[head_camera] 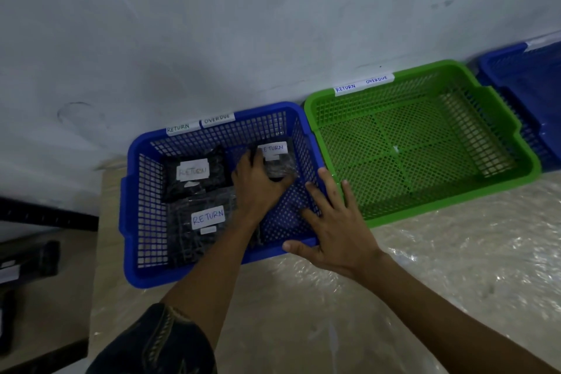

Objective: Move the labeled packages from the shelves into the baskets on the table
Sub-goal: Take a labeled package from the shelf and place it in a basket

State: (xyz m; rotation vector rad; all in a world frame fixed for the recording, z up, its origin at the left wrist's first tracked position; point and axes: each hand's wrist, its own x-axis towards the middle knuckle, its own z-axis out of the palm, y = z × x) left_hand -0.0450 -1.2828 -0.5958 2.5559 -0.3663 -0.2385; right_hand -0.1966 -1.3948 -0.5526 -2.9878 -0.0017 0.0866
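Hands at blue basket [182, 276] on table [425, 267], far rim tagged RETURN and OVERDUE. Three black packages marked RETURN inside blue basket: back-left package [194, 182], front package [209, 234], back-right package [279, 165]. Left hand [258, 185] reaching deep into blue basket, fingers [247, 161] curled round near edge of back-right package, gripping it. Right hand [334, 228] over blue basket's right front corner, fingers spread straight, thumb on front rim, holding nothing. Green basket [425, 212] touching blue basket's right side, same two tags on far rim; second blue basket [531, 85] just beyond, partly out of frame
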